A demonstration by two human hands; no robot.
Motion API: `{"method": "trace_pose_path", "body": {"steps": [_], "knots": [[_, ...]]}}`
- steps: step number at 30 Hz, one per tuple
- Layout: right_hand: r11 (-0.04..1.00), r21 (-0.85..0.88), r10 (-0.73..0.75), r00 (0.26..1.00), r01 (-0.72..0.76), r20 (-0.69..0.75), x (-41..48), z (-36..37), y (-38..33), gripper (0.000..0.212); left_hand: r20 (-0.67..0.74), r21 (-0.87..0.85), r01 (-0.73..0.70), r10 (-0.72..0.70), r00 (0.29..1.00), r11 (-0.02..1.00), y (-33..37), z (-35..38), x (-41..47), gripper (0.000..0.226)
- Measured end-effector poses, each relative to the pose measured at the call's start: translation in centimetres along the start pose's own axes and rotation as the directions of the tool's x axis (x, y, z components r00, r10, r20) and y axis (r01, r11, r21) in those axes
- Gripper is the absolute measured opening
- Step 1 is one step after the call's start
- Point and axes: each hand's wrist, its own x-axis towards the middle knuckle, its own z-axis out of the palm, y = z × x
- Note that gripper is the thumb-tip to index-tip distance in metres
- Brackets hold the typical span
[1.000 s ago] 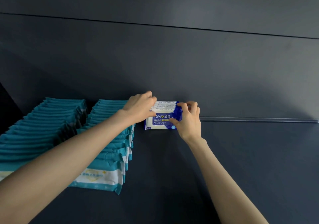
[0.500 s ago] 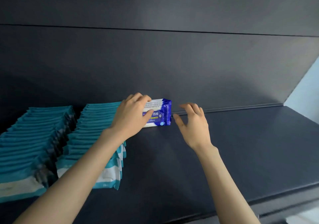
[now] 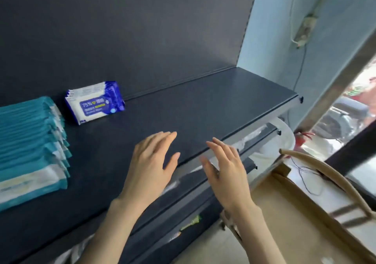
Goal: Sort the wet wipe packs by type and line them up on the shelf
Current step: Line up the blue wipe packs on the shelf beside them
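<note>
Nearest, both hands hover palm-down over the front lip of the shelf [image 3: 203, 105], holding nothing. The left hand [image 3: 150, 168] has its fingers [image 3: 160, 141] straight and slightly spread, and the right hand [image 3: 225, 174] is the same, hanging out past the edge above the lower shelf [image 3: 183, 208]. A brown cardboard box [image 3: 284, 212] sits low on the right; whether it holds more packs cannot be told.

Further in on the left, the row of teal wipe packs [image 3: 30, 141] runs from the shelf front toward the back, overlapping like tiles. Its front pack lies close to the lip. A forearm brushing it on the next reach could probably slide that pack off or skew the row.

Beyond that, just beside the far end of the teal row, the small bunch of blue alcohol wipe packs [image 3: 95, 102] stands on edge near the back panel [image 3: 142, 29], tilted and fanned at the top. Nothing braces it in front. These soft pouches likely slump, so a careless push while adding the next pack could tip the bunch forward or shove it into the teal row and mix the types.
</note>
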Motion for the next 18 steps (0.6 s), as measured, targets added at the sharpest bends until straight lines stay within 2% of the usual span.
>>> {"method": "trace_pose_path", "body": {"steps": [5, 9, 14, 18], "knots": [[0.983, -0.085, 0.167, 0.986, -0.164, 0.026, -10.8, -4.6, 5.4, 0.035, 0.187, -0.122, -0.031, 0.054, 0.981, 0.992, 7.7, 5.4, -7.1, 0.044], [0.937, -0.155, 0.32, 0.947, -0.314, 0.015, -20.4, -8.8, 8.9, 0.035, 0.351, -0.195, -0.037, 0.105, 0.93, 0.98, 14.4, 9.0, -14.0, 0.045], [0.838, -0.23, 0.504, 0.863, -0.495, -0.018, -31.7, -13.5, 11.9, 0.032, 0.524, -0.254, -0.11, 0.232, 0.819, 0.961, 22.1, 11.8, -21.1, 0.044], [0.727, -0.244, 0.644, 0.761, -0.642, -0.083, -38.7, -16.6, 13.5, 0.03, 0.63, -0.327, -0.179, 0.355, 0.69, 0.928, 27.3, 13.7, -24.2, 0.044]]}}
